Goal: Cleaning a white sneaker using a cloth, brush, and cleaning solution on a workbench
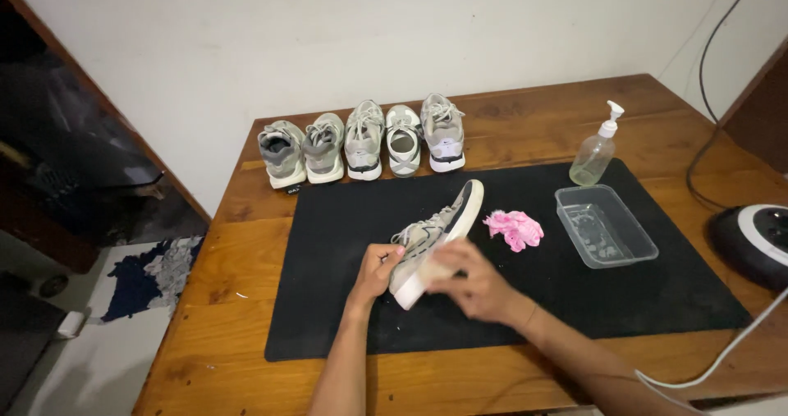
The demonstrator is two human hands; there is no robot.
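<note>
Sneaker (435,240), grey, white-soled, tilted on black mat (328,317); left hand (379,270) fingers clasp it; blurred right hand (476,285) fingers curled against sole, hold unclear.

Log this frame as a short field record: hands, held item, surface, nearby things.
left hand: grips grey lace-up sneaker near its laces
right hand: blurred, on the sneaker's white sole edge
surface: black rectangular mat on brown wooden table
nearby: crumpled pink cloth, clear plastic tray, clear pump bottle, row of five grey sneakers

Clear pump bottle (594,155) beside black mat (345,219)
</note>
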